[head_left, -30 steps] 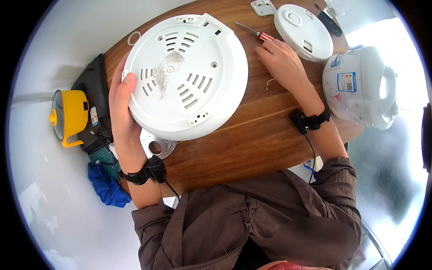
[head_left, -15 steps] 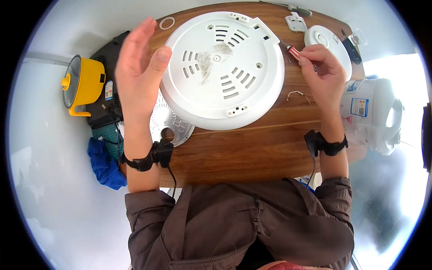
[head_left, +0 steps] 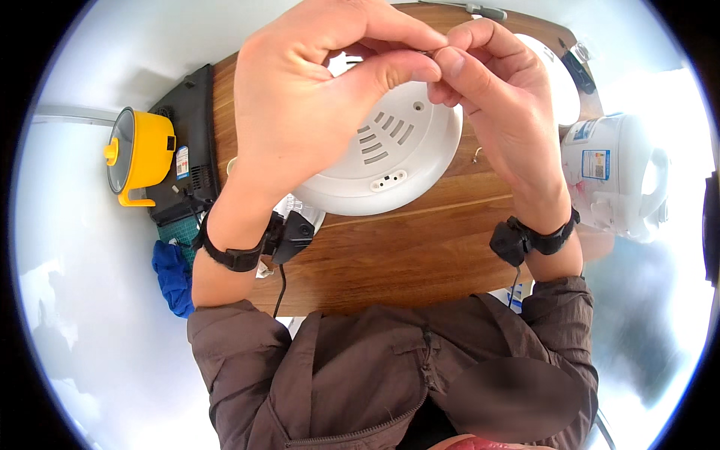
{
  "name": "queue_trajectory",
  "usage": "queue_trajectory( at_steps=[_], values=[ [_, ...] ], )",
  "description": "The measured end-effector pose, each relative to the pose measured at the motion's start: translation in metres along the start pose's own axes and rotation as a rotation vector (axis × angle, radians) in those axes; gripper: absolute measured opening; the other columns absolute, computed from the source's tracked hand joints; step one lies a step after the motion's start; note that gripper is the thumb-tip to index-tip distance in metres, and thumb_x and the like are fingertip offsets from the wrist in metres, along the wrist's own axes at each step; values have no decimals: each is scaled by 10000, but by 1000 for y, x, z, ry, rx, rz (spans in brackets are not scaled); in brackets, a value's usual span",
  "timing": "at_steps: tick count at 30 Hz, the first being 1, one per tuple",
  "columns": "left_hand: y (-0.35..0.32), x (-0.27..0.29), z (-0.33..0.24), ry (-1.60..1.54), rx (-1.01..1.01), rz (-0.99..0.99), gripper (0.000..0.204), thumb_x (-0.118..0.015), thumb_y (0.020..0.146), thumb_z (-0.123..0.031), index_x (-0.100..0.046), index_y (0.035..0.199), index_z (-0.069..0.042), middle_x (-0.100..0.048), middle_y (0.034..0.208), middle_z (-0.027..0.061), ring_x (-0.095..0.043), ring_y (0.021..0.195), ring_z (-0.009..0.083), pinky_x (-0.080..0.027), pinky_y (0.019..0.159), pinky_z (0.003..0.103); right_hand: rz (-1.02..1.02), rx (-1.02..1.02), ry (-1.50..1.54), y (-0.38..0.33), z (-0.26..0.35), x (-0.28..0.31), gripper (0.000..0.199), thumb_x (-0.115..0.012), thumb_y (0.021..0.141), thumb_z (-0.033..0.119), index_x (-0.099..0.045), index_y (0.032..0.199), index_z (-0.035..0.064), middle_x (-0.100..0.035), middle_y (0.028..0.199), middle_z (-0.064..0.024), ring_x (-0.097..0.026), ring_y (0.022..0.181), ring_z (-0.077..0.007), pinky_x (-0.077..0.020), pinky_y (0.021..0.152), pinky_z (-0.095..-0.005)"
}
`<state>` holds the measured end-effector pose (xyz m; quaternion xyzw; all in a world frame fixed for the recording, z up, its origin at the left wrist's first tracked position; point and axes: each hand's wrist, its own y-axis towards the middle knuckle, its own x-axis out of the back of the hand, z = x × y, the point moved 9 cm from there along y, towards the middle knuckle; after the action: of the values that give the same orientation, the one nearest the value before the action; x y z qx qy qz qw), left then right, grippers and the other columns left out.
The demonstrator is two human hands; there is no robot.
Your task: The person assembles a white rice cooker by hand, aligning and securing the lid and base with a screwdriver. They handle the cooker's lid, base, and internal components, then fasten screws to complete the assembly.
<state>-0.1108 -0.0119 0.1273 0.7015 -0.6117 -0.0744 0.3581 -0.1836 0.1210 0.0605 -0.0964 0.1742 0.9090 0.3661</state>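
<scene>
My left hand and my right hand are raised over the far part of the wooden table. Their thumbs and index fingers pinch together, fingertips nearly touching. Between them is something small and dark, mostly hidden. Below lies a round white plastic housing with fan-shaped groups of slots; my hands cover its far and left parts. A perforated pale plate peeks out from under its near left edge. Past my right wrist, a little piece of wire lies on the wood.
On the left, a yellow pot stands on a black case, with a blue cloth nearby. A white jug is at the right. Farther back lie a white disc and a grey-handled screwdriver.
Both hands have come together over the housing, the left moving right and closing from spread fingers into a pinch. The red-handled screwdriver seen beside my right hand is now out of sight.
</scene>
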Motion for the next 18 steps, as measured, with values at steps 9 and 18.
queue_trajectory(
  at_steps=[9, 18],
  values=[
    [-21, 24, 22, -48, 184, -13, 137, -712, 944, 8, -734, 1078, 25, -771, 972, 102, -732, 872, 156, -601, 833, 272, -142, 123, -1605, -20, -23, 108, 242, -739, 933, 188, -719, 1138, 63, -708, 1046, -122, -698, 962, -265, -569, 853, -359],
    [-23, 46, 35, -33, 321, -48, 171, -711, 952, -6, -732, 1118, 27, -766, 975, 102, -723, 890, 160, -599, 849, 288, -37, -35, -1963, -30, -70, 126, 265, -744, 885, 195, -683, 1090, 39, -654, 1139, -135, -613, 1095, -308, -525, 891, -453]
  ],
)
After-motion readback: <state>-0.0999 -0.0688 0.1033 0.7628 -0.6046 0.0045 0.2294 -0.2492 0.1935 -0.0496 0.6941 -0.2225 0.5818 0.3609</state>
